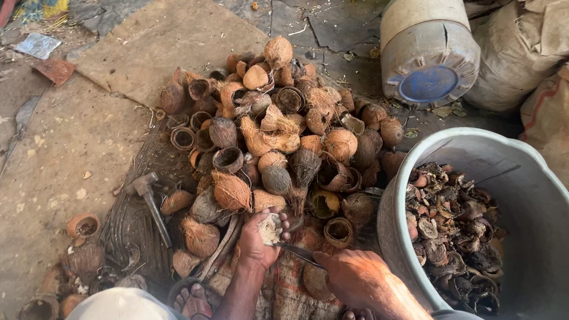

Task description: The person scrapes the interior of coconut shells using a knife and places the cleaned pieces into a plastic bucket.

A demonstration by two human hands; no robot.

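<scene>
Left of the hands, a hammer [151, 203] lies on the ground beside the heap of coconut shells [279, 145]. Near the middle, the left hand [261, 240] cups a coconut piece [269, 228], fingers curled round it. Just right, the right hand [355, 276] is closed on a knife [302, 255], its blade touching that piece, beside the grey tub [550, 236].

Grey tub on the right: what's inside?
The grey tub holds a heap of dark dried coconut pieces against its near-left side. The far inner wall shows bare; whatever lies under the heap is covered.
</scene>
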